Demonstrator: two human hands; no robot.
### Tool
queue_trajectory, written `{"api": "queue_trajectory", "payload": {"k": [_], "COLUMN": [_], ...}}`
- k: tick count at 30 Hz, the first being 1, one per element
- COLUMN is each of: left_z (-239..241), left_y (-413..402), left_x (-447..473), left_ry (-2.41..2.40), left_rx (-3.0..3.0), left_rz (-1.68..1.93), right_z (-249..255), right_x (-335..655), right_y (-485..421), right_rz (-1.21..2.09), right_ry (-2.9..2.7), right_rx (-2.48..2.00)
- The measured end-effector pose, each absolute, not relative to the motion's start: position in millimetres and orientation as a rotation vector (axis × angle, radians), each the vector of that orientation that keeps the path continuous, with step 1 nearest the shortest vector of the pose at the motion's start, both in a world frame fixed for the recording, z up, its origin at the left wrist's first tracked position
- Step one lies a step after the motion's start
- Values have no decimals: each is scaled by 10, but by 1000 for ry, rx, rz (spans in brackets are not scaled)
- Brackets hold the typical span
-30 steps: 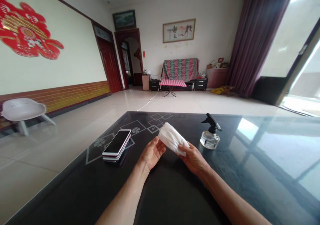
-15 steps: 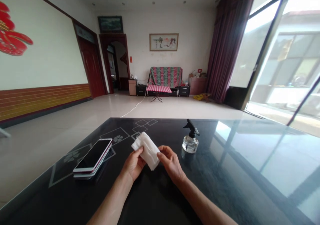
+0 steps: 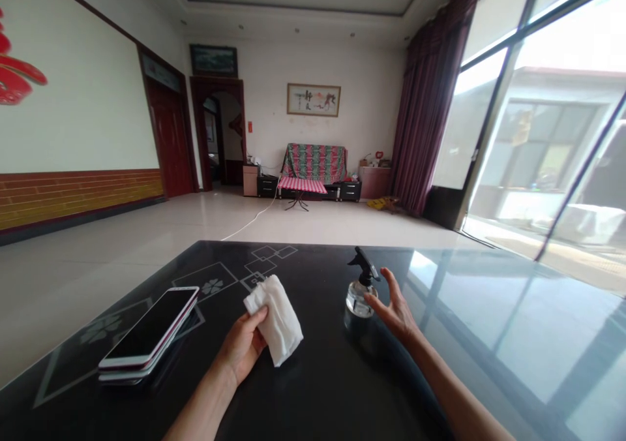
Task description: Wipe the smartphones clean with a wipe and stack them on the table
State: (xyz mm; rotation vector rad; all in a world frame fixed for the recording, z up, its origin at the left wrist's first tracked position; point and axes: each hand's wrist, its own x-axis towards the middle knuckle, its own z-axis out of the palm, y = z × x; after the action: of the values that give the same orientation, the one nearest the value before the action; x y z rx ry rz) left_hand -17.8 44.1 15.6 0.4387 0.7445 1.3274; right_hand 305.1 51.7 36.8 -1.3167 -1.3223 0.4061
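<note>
The folded white cloth [image 3: 276,318] hangs from the left hand [image 3: 243,346], pinched at its upper corner above the dark glossy surface [image 3: 317,389]. The spray bottle [image 3: 359,291] stands just left of the right hand [image 3: 397,309], whose fingers are spread, palm facing it, not touching.

Home living room, covered sofa [image 3: 313,162], framed calligraphy [image 3: 313,99], curtains [image 3: 424,115], wooden doors [image 3: 169,137]

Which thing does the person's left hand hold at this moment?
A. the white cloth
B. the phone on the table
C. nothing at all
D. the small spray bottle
A: the left hand grips the white cloth, while the open right hand is beside the spray bottle and the phone lies untouched on the table.
</note>
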Motion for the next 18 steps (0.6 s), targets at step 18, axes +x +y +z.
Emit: {"api": "queue_trajectory", "payload": {"k": [18], "left_z": [183], "left_y": [1036], "left_x": [168], "left_ry": [656], "left_rx": [593], "left_rz": [1211], "right_z": [657], "right_x": [2950], "right_y": [995], "right_rz": [792], "right_ry": [-1614], "right_rx": [-1078]}}
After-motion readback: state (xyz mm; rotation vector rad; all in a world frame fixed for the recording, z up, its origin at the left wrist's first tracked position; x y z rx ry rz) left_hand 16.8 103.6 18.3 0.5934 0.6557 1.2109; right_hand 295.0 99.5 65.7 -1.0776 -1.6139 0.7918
